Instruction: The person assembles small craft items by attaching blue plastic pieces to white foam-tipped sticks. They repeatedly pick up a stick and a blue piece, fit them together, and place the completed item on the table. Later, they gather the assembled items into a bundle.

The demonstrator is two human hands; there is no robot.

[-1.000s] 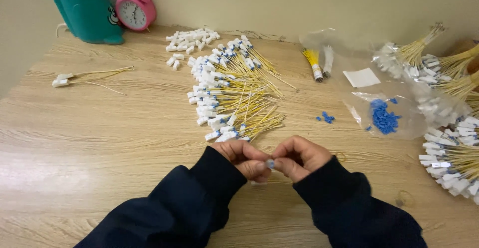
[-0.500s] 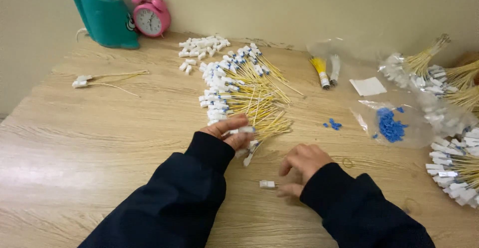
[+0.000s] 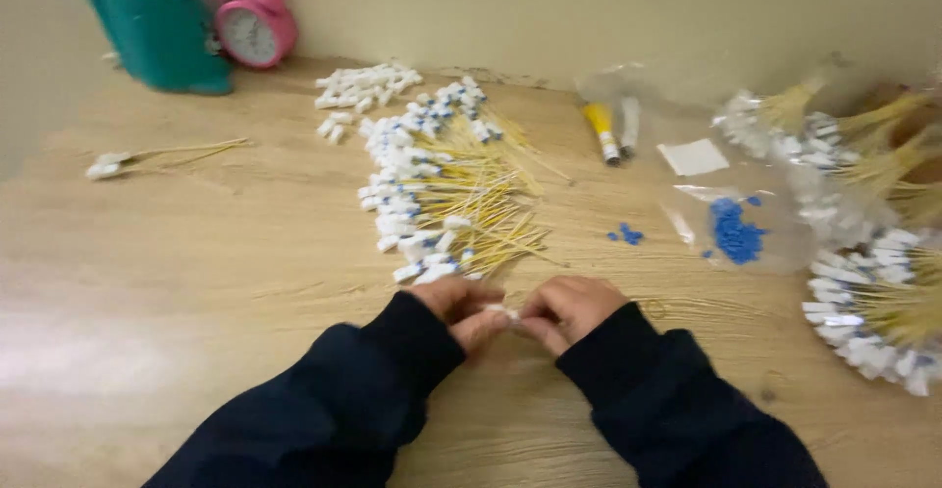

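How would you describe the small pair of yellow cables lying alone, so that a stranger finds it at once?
Start at the teal container at the back left of the wooden table. Just in front of it lies the lone cable pair, white connectors pointing left. Unlike the big central pile, it lies by itself, with only a few thin strands.

Left hand [image 3: 456, 307] and right hand [image 3: 569, 309] meet fingertip to fingertip on a small white connector [image 3: 502, 311], just in front of the pile of yellow cables [image 3: 446, 189]. Right of the pile lie blue caps [image 3: 736, 233] in a clear bag; behind it to the left, a pink alarm clock [image 3: 255, 27] and teal holder [image 3: 157, 27].
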